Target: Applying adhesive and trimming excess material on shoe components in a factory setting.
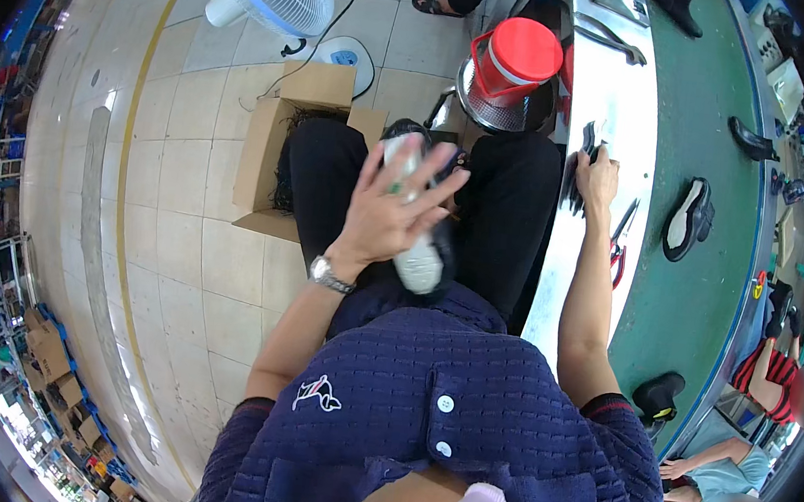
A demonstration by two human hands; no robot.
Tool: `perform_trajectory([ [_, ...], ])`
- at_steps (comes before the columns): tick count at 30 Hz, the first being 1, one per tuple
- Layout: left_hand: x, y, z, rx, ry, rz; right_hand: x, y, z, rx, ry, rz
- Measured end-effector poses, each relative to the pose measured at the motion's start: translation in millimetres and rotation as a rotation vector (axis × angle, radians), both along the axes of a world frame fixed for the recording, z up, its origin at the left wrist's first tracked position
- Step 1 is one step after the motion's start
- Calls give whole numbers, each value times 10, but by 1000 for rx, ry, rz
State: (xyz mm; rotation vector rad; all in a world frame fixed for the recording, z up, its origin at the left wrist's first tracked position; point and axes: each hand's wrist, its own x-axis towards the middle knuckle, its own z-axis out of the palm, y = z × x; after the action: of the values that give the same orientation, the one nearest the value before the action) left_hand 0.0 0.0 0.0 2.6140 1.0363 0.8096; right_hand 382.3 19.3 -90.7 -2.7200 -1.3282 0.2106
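Left hand (388,213) over the lap, fingers spread, grip loose on a white-soled shoe (418,253). Right hand (598,173) far right on the bench (604,87) edge, grip closed on a stack of dark insoles (579,176). Scissors (620,238) just right of them. Cardboard box (272,147) on floor, left.

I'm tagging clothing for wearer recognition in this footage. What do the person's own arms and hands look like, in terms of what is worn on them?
Both forearms are bare. The left hand has a silver metal wristwatch at the wrist. The right hand wears nothing visible. The short sleeves are dark blue textured knit, edged with a thin red stripe.
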Motion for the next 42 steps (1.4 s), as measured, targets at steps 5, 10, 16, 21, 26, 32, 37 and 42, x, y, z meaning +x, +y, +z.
perform_trajectory([
  [5,635,249,-67,-5,37,-161,-127,-197,534,231,974,-267],
  [10,808,864,-35,-342,20,-145,-408,-541,1211,326,1174,-136],
  [16,969,1225,-130,-270,10,43,-669,-506,1586,-22,1184,206],
  [21,909,1260,-49,-592,-45,25,-873,-245,1667,-201,1278,309],
  [26,687,508,108,-309,67,-108,-913,-19,1741,-421,1269,477],
  [32,699,279,-49,-178,-60,-59,-1197,-541,1501,-139,887,441],
  [37,645,284,-141,-92,-43,-109,-1156,-563,1507,-111,722,562],
  [42,596,306,-237,185,93,-63,-1115,-234,1973,-85,485,689],
])
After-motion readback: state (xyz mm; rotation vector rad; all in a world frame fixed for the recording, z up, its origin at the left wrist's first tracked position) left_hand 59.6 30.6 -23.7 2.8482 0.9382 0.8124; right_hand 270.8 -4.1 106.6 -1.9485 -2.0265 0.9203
